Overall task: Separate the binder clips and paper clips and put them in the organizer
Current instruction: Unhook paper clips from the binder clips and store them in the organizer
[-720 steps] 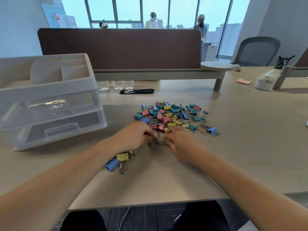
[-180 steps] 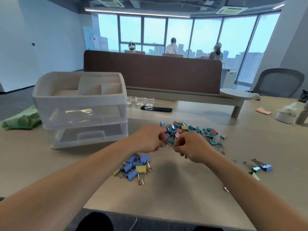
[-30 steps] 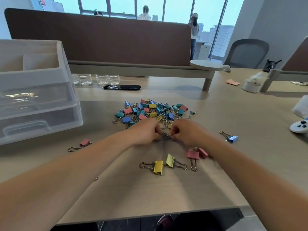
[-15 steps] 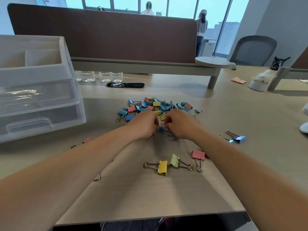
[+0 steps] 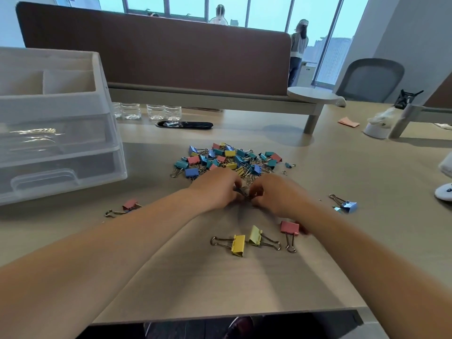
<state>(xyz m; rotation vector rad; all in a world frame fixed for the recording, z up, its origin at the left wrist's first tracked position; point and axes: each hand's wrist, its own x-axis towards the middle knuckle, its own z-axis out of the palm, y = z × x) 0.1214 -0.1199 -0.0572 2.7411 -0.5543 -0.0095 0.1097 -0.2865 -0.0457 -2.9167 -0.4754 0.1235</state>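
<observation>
Careful: yank that tangle of silver wire paper clips (image 5: 243,193) too sharply and pieces could spring across the pale wooden counter (image 5: 220,285) into the heap of coloured metal binder clips (image 5: 227,159) just behind. Your left hand (image 5: 216,189) and right hand (image 5: 277,194) both pinch it, each grip curled tight. The translucent plastic drawer organizer (image 5: 61,148) stands well apart, left.

A pale wood desk (image 5: 367,167) runs beneath a brown partition screen (image 5: 159,52). A row of clear plastic cups (image 5: 156,111) stands at the foot of the screen, with a black oval cable port (image 5: 184,124) just in front of them. At far right are a pink slip of paper (image 5: 348,122) and a white round stand (image 5: 378,126). A grey mesh chair (image 5: 371,79) sits behind a small round shelf (image 5: 315,95). One person (image 5: 297,50) stands by the windows.
</observation>
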